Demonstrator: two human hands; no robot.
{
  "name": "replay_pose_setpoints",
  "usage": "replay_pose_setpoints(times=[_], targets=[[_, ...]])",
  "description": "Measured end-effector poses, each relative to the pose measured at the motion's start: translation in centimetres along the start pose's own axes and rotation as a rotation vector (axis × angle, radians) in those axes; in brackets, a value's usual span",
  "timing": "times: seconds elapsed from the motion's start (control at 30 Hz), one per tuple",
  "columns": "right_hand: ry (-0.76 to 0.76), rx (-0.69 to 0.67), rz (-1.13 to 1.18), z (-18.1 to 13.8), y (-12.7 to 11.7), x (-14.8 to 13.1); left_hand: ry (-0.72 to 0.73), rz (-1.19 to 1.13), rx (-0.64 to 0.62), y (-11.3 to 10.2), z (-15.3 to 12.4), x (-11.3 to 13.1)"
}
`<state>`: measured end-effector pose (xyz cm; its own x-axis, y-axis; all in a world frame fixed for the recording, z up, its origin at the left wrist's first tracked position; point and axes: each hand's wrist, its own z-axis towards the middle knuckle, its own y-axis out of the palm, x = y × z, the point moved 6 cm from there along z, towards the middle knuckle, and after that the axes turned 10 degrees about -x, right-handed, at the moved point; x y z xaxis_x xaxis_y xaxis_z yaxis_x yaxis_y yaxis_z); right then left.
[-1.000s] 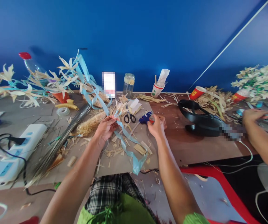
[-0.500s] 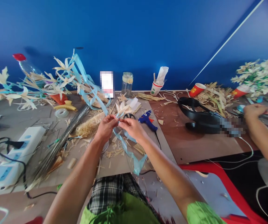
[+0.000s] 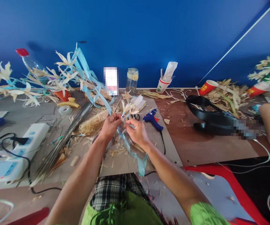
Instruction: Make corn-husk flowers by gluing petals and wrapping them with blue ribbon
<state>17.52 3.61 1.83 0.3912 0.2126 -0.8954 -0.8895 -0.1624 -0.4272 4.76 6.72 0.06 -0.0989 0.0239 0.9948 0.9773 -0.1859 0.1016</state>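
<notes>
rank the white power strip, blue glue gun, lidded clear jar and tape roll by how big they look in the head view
1. White power strip, largest, though nearer the camera
2. Blue glue gun and lidded clear jar, too alike to rank
3. Tape roll, smallest

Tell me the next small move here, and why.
Probably use the right hand to draw the blue ribbon snug around the base of the pale flower: the left hand appears to pinch the flower near its base, the right is close beside it at the ribbon, and the ribbon's far end hangs loose.
</notes>
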Motion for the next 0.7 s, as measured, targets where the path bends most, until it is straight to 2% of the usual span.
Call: replay_pose_setpoints(times=[0.17, 0.27, 0.37, 0.5, 0.7], targets=[[0.011, 0.042, -0.208, -0.5, 0.5, -0.3, -0.023, -0.073, 0.007, 0.1, 0.1, -0.4], [-0.040, 0.042, -0.362, -0.6, 0.9, -0.4, -0.105, -0.204, -0.075, 0.5, 0.3, -1.2], [-0.093, 0.039, -0.403, -0.6, 1.0, -0.4, -0.203, -0.384, -0.182, 1.2, 0.3, -1.6], [-0.071, 0.036, -0.248, -0.6, 0.3, -0.4, -0.281, -0.588, -0.297, 1.9, 0.0, -1.3], [-0.013, -0.024, 0.184, -0.5, -0.1, -0.5, -0.183, -0.605, -0.417, 1.5, -0.5, -0.1]])
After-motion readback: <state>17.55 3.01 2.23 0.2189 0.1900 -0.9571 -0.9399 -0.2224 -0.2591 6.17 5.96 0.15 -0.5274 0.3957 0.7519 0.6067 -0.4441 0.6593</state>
